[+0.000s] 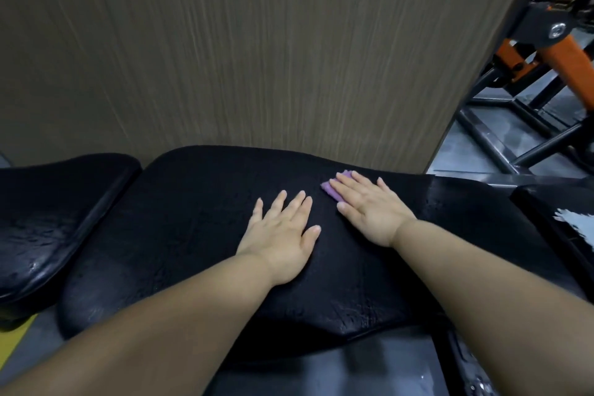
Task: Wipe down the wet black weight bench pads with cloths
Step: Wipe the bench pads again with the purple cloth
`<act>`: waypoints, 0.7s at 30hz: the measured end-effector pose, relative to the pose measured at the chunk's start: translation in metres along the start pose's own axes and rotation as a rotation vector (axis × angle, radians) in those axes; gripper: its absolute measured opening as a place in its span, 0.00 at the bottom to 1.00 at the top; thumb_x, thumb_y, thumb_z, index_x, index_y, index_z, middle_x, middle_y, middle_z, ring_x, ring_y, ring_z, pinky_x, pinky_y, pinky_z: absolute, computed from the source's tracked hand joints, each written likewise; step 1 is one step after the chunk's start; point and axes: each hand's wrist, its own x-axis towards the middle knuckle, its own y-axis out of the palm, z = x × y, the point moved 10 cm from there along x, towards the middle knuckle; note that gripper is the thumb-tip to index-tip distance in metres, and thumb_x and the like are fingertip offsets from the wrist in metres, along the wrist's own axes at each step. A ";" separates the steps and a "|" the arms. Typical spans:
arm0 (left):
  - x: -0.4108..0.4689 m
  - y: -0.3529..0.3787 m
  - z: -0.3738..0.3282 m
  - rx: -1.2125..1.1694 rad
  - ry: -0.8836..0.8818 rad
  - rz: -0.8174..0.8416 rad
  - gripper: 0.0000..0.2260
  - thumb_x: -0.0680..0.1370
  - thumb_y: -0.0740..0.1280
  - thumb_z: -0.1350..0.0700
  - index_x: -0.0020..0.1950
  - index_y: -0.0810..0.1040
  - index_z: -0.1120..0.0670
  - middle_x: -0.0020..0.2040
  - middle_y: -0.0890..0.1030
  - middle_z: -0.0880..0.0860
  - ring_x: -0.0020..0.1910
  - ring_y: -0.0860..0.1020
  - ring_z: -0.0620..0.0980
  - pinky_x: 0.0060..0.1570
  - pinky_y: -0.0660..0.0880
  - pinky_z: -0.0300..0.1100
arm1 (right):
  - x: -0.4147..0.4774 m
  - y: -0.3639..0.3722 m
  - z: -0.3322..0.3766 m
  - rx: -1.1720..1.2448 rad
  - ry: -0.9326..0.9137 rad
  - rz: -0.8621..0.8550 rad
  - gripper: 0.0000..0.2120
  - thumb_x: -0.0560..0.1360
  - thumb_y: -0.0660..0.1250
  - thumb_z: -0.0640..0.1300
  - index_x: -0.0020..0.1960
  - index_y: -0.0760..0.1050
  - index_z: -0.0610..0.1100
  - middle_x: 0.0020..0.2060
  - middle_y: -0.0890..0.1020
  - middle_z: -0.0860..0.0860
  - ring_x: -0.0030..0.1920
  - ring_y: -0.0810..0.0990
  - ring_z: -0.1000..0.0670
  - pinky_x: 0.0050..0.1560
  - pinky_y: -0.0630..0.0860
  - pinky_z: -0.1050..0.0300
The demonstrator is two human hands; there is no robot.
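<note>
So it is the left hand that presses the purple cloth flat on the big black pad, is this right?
Not quite: the hand is wrong. In the head view the right hand presses the purple cloth flat on the big black pad. The left hand lies flat on the pad, with no cloth visible under it.

Your left forearm (154, 341) and right forearm (488, 280) run bare (wrists included) to the edge of view; your left hand (283, 235) and right hand (373, 207) are ungloved, broad in the palm; the fingers (276, 206) are short and plump, nails cut short.
</note>
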 end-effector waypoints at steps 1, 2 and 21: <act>0.000 0.000 0.000 0.008 0.003 -0.003 0.26 0.83 0.43 0.41 0.80 0.42 0.47 0.80 0.41 0.43 0.78 0.38 0.47 0.75 0.36 0.53 | 0.009 -0.001 -0.005 0.004 0.015 -0.005 0.25 0.83 0.45 0.56 0.78 0.45 0.56 0.77 0.46 0.60 0.76 0.39 0.57 0.76 0.39 0.46; 0.001 0.000 0.001 0.015 0.006 -0.004 0.27 0.83 0.43 0.41 0.80 0.42 0.47 0.80 0.40 0.43 0.78 0.37 0.47 0.75 0.36 0.54 | 0.018 -0.003 -0.010 0.007 0.030 -0.009 0.25 0.83 0.45 0.56 0.78 0.45 0.56 0.77 0.46 0.60 0.76 0.40 0.56 0.76 0.39 0.46; 0.006 0.000 0.003 0.055 0.011 0.005 0.25 0.83 0.42 0.42 0.80 0.41 0.44 0.79 0.40 0.41 0.78 0.38 0.47 0.75 0.37 0.54 | -0.011 0.003 -0.004 -0.043 0.054 0.001 0.29 0.80 0.42 0.62 0.78 0.42 0.54 0.78 0.44 0.56 0.77 0.40 0.52 0.75 0.42 0.43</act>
